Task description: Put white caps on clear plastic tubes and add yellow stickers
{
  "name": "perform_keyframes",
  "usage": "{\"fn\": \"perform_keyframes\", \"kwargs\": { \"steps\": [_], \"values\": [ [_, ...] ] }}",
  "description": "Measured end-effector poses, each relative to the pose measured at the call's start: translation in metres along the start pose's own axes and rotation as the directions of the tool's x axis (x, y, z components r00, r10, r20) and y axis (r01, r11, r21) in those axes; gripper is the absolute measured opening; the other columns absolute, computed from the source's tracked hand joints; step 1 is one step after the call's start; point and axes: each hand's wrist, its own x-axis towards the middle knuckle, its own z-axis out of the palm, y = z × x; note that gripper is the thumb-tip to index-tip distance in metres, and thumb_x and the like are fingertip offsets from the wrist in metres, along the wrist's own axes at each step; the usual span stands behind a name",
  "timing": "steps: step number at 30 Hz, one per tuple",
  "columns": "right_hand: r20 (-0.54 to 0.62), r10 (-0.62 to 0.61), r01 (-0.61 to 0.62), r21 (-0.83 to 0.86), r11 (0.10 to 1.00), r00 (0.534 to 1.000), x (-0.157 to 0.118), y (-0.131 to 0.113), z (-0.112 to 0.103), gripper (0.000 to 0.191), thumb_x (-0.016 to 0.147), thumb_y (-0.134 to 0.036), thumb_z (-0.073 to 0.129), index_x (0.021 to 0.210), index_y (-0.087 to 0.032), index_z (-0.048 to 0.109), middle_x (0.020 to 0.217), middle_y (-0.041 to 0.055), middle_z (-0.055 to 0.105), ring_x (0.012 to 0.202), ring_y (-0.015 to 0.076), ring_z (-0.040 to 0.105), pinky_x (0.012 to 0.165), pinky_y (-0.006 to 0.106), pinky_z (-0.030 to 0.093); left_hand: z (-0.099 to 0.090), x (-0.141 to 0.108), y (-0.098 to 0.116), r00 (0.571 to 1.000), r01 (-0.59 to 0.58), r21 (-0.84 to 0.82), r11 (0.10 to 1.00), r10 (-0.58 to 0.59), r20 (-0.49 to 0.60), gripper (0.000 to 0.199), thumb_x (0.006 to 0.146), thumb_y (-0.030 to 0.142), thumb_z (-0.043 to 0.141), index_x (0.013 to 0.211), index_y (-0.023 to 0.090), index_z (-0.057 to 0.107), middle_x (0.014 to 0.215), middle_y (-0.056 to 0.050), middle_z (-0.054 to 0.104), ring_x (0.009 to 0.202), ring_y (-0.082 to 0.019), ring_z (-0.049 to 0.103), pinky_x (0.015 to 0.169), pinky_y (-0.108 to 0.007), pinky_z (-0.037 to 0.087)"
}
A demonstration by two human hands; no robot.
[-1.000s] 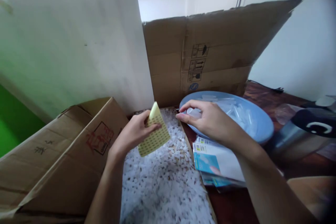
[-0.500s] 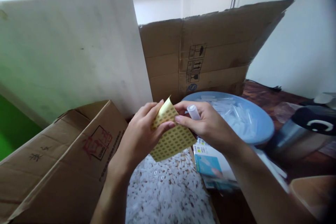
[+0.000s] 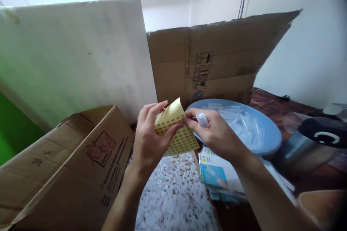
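Note:
My left hand (image 3: 153, 133) grips a yellow sheet of small dark oval stickers (image 3: 180, 142) by its left side, thumb across the front. The sheet's top part is bent back and looks plain yellow. My right hand (image 3: 214, 130) pinches at the sheet's upper right edge with thumb and index finger. A translucent white plastic tube (image 3: 202, 120) is also held in my right hand, its round end pointing up. Whether a sticker is between the right fingertips is hidden. Below the sheet lies a mass of small white plastic pieces (image 3: 173, 195) in a box.
A blue basin (image 3: 271, 139) of clear tubes stands at the right, beside a steel flask with a black lid (image 3: 306, 148). Printed cards (image 3: 214, 175) lie below the basin. An open cardboard box (image 3: 81, 166) is at left; a white board (image 3: 81, 61) and cardboard (image 3: 225, 57) stand behind.
The sheet has tilted and its top bends back further. My left fingers have shifted behind it, while my right fingertips stay at its edge. The camera view has moved slightly.

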Motion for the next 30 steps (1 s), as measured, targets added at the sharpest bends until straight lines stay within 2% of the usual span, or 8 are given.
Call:
{"fn": "perform_keyframes", "kwargs": {
  "steps": [3,5,8,12,18,22,26,30],
  "values": [
    [0.026,-0.004,0.003,0.024,1.0,1.0,0.001,0.003,-0.001,0.019,0.096,-0.024,0.06,0.09,-0.016,0.075,0.078,0.0008,0.067,0.07,0.0139,0.056,0.064,0.025,0.042,-0.005,0.001,-0.004,0.982,0.18,-0.155,0.971,-0.169,0.082,0.067,0.084,0.042,0.08,0.144,0.026,0.052,0.139,-0.012,0.058,0.127,-0.027,0.058,0.107,-0.044,0.051],
    [0.054,0.004,-0.005,0.029,1.0,0.999,0.001,0.005,-0.002,0.018,0.096,-0.026,0.062,0.091,-0.016,0.076,0.079,0.001,0.067,0.071,0.0145,0.057,0.064,0.025,0.042,-0.01,0.002,-0.007,0.908,0.399,-0.332,0.854,-0.319,0.27,0.067,0.086,0.046,0.076,0.144,0.024,0.052,0.139,-0.014,0.061,0.122,-0.028,0.063,0.099,-0.041,0.056],
    [0.096,0.029,-0.031,0.021,0.999,0.995,0.002,0.006,-0.004,0.02,0.095,-0.029,0.062,0.091,-0.016,0.077,0.081,0.0021,0.068,0.074,0.0162,0.059,0.066,0.026,0.042,-0.018,0.003,-0.009,0.779,0.622,-0.476,0.621,-0.429,0.458,0.052,0.085,0.046,0.078,0.127,0.018,0.065,0.115,-0.013,0.075,0.095,-0.023,0.073,0.078,-0.031,0.061],
    [0.113,0.073,-0.077,0.033,0.997,0.991,0.001,0.008,-0.004,0.022,0.095,-0.033,0.061,0.085,-0.016,0.073,0.079,0.0019,0.065,0.073,0.0155,0.056,0.065,0.026,0.041,-0.02,0.004,-0.012,0.756,0.652,-0.503,0.567,-0.541,0.369,0.043,0.076,0.043,0.087,0.107,0.016,0.073,0.093,-0.007,0.077,0.074,-0.015,0.069,0.063,-0.023,0.055],
    [0.111,0.222,-0.233,0.096,0.968,0.969,0.002,0.016,0.002,0.028,0.095,-0.04,0.06,0.082,-0.016,0.067,0.07,-0.0013,0.052,0.061,0.0116,0.045,0.054,0.025,0.031,-0.016,0.004,-0.016,0.75,0.659,-0.442,0.609,-0.578,0.321,0.04,0.084,0.048,0.078,0.11,0.016,0.076,0.094,-0.008,0.078,0.071,-0.014,0.066,0.059,-0.022,0.05],
    [0.11,0.226,-0.241,0.15,0.959,0.968,0.004,0.021,0.003,0.027,0.094,-0.038,0.061,0.082,-0.015,0.068,0.074,-0.0002,0.057,0.065,0.0114,0.048,0.058,0.025,0.034,-0.013,0.002,-0.019,0.798,0.602,-0.33,0.727,-0.53,0.288,0.033,0.091,0.044,0.071,0.11,0.018,0.076,0.098,-0.008,0.078,0.081,-0.018,0.069,0.068,-0.028,0.054],
    [0.046,0.169,-0.169,-0.006,0.986,0.985,0.006,0.022,0.003,0.026,0.093,-0.034,0.059,0.079,-0.015,0.069,0.073,0.0004,0.06,0.067,0.0127,0.05,0.062,0.027,0.036,-0.006,0.001,-0.021,0.973,0.221,-0.031,0.975,-0.218,0.069,0.017,0.091,0.023,0.072,0.108,0.023,0.074,0.111,-0.006,0.074,0.107,-0.024,0.066,0.097,-0.042,0.051],
    [0.024,0.092,-0.088,-0.142,0.986,0.995,0.007,0.021,0.008,0.025,0.094,-0.031,0.057,0.079,-0.016,0.071,0.072,0.0002,0.063,0.069,0.0138,0.053,0.064,0.028,0.037,0.001,0.0,-0.019,0.991,-0.035,-0.031,0.999,0.039,0.126,0.006,0.09,0.017,0.074,0.095,0.02,0.074,0.102,-0.004,0.073,0.097,-0.02,0.067,0.091,-0.039,0.053]
  ]
}}
